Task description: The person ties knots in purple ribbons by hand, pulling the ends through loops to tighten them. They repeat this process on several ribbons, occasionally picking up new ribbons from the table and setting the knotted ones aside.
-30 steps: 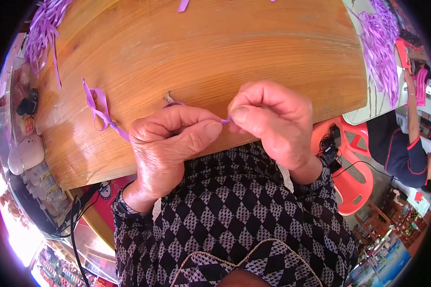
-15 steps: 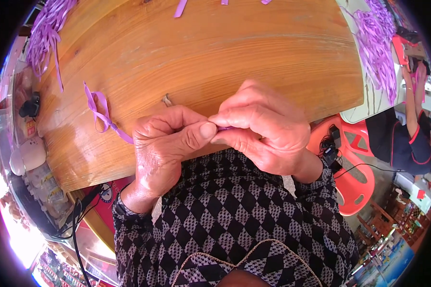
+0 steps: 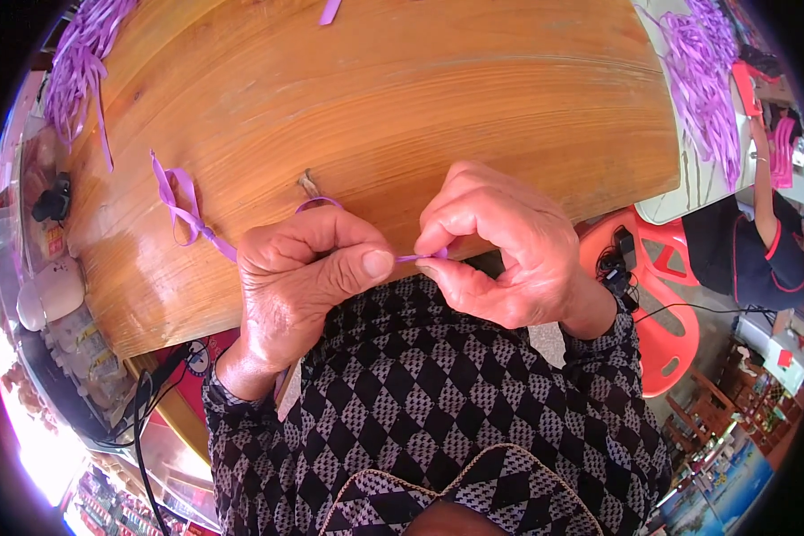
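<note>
Reference landmark: the wooden table (image 3: 375, 116). The held purple ribbon (image 3: 406, 259) is over the near edge of the wooden table, a short taut-looking span between two pinch grips. The left hand (image 3: 308, 272) clamps it between thumb and forefinger; the right hand (image 3: 514, 255) pinches it likewise, with a small fold or loop showing at its fingertips. Risk, as judged: if either pinch loosens, the narrow, smooth band may slip and the fold may come undone. Uneven pulling could tighten a twist in the wrong spot. The looped ribbon (image 3: 188, 214) on the left part of the wooden table has its tail running under the left hand; whether it joins the held span cannot be told, but if it does, a sideways pull would drag it. A small grey-brown object (image 3: 307, 183) beyond the left hand on the wooden table could snag the ribbon arc (image 3: 320, 200) beside it. Containers: the clear-walled case (image 3: 13, 205) left of the wooden table appears to be one; its contents are too distorted to identify. The ribbon heap (image 3: 706, 98) right of the wooden table lies loose on a white tabletop (image 3: 670, 201), not in a visible container
</note>
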{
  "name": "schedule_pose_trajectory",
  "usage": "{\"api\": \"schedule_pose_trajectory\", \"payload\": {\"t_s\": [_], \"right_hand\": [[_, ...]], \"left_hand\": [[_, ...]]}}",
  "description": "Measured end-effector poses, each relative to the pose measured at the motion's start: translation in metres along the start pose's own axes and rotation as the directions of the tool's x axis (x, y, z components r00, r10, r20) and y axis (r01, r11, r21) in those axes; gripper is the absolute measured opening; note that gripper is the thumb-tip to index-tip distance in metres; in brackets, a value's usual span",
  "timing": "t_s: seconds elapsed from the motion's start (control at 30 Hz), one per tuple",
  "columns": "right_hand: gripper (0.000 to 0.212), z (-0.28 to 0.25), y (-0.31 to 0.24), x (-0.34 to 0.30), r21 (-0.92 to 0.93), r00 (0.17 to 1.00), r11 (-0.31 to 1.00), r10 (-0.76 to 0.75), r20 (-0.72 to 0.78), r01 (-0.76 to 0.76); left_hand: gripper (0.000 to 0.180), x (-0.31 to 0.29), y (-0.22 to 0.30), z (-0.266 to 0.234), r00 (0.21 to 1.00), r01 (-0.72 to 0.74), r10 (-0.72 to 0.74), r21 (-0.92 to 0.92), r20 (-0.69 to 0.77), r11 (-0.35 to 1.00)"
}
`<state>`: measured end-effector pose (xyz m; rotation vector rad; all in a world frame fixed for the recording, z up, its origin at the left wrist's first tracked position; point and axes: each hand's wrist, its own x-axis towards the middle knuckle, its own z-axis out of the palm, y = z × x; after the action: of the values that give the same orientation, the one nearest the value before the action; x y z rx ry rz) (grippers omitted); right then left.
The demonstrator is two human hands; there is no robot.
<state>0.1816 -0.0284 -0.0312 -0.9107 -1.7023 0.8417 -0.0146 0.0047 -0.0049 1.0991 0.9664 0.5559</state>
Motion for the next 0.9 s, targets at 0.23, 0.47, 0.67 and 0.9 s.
{"api": "schedule_pose_trajectory", "payload": {"t_s": [0.23, 0.47, 0.67, 0.9], "right_hand": [[0.025, 0.004, -0.001, 0.008, 0.053, 1.000, 0.999, -0.001, 0.005, 0.001], [0.020, 0.005, -0.011, 0.000, 0.482, 0.892, 0.751, 0.397, 0.216, -0.451], [0.021, 0.003, -0.016, -0.008, 0.503, 0.816, 0.645, 0.498, 0.294, -0.575], [0.016, -0.062, -0.005, -0.007, 0.435, 0.899, 0.880, 0.336, -0.282, -0.192]], "left_hand": [[0.011, 0.002, -0.001, 0.009, 0.999, -0.001, -0.004, -0.102, -0.049, 0.995], [0.013, 0.009, -0.011, -0.011, 0.946, -0.299, 0.256, 0.232, 0.198, 0.926], [0.013, -0.010, -0.012, -0.009, 0.972, -0.136, 0.117, 0.078, 0.205, 0.988], [0.010, 0.008, 0.002, -0.046, 0.775, -0.582, 0.587, 0.627, 0.233, 0.518]]}}
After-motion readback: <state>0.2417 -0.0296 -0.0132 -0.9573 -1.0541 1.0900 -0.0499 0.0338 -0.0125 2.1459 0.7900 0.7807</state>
